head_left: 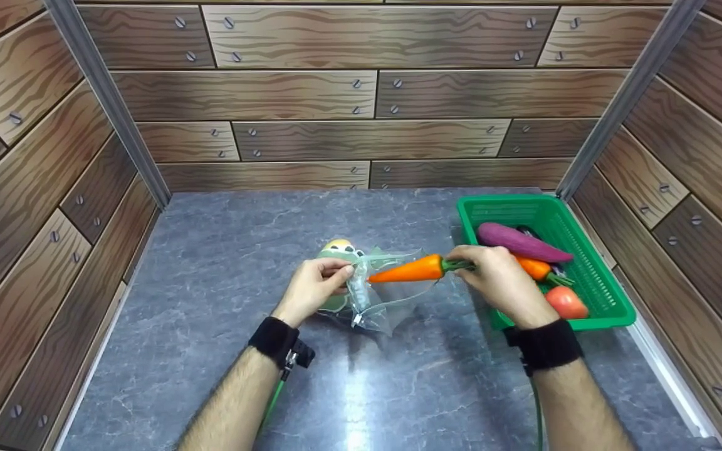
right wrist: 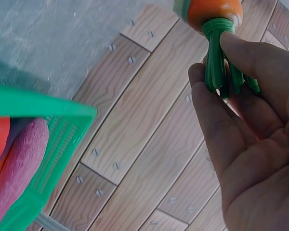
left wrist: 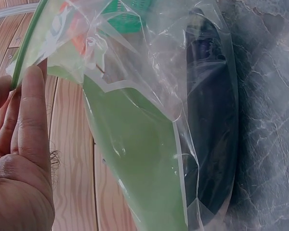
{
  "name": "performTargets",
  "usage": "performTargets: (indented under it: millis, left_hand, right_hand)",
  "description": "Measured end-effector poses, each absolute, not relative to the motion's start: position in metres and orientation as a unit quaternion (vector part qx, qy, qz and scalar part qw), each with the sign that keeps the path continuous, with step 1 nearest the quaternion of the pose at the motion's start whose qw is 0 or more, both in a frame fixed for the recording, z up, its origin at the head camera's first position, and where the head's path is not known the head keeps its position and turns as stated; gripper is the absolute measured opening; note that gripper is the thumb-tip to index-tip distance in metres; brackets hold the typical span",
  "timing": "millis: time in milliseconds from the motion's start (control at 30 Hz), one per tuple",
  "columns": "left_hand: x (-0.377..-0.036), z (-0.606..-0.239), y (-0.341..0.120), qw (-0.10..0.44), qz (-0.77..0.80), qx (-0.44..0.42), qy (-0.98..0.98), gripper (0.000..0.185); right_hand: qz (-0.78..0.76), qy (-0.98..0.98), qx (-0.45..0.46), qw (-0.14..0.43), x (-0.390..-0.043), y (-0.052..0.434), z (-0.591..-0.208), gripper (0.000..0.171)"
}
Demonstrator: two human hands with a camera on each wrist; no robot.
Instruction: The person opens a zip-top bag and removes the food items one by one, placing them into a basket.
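My left hand (head_left: 312,289) pinches the zip edge of a clear plastic bag (head_left: 389,312) with green printed panels. In the left wrist view, a long dark, glossy vegetable, like an eggplant (left wrist: 209,120), shows through the bag's side. Something yellow (head_left: 338,244) shows at the bag's far end. Between thumb and fingers, my right hand (head_left: 502,282) holds an orange carrot (head_left: 414,269) by its green stalks (right wrist: 216,62). The carrot points left, its tip at the bag's mouth, and overlaps the bag in the head view.
A green plastic basket (head_left: 612,294) stands to the right, beyond my right hand. In it lie a purple, sweet-potato-like vegetable (head_left: 521,241), another carrot (head_left: 533,268), a red tomato-like thing (head_left: 566,303) and something dark partly hidden. Wood-patterned walls (head_left: 311,94) enclose the grey marbled table (head_left: 210,250).
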State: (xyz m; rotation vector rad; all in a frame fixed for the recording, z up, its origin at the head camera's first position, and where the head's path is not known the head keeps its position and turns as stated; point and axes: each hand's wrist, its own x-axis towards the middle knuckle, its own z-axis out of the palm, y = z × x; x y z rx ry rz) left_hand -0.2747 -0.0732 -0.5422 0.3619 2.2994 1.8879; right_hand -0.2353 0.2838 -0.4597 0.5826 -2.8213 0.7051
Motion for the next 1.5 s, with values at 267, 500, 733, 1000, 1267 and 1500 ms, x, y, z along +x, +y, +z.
performTargets:
  millis: [267, 500, 733, 1000, 1267, 1500]
  left_hand:
    - [-0.275, -0.543, -0.073, 0.072, 0.625, 0.119, 0.768, 0.030]
    - [-0.275, -0.543, -0.074, 0.079, 0.633, 0.118, 0.761, 0.030]
    - [-0.276, -0.544, -0.073, 0.077, 0.634, 0.120, 0.760, 0.029]
    - [-0.276, -0.545, -0.073, 0.075, 0.629, 0.118, 0.765, 0.030]
    - [-0.276, -0.545, -0.072, 0.076, 0.626, 0.119, 0.767, 0.031]
    - [-0.275, -0.546, -0.072, 0.079, 0.630, 0.114, 0.764, 0.030]
  right_hand:
    - [0.246, -0.946, 0.184, 0.101, -0.233, 0.307, -0.451, 0.027]
    - [0.247, -0.947, 0.172, 0.110, -0.229, 0.326, -0.445, 0.027]
    - [0.252, -0.951, 0.142, 0.110, -0.227, 0.342, -0.439, 0.031]
    - [0.258, -0.947, 0.115, 0.155, -0.226, 0.363, -0.435, 0.029]
    - [0.256, -0.948, 0.078, 0.171, -0.231, 0.381, -0.436, 0.029]
    - [0.267, -0.947, 0.007, 0.179, -0.242, 0.392, -0.445, 0.031]
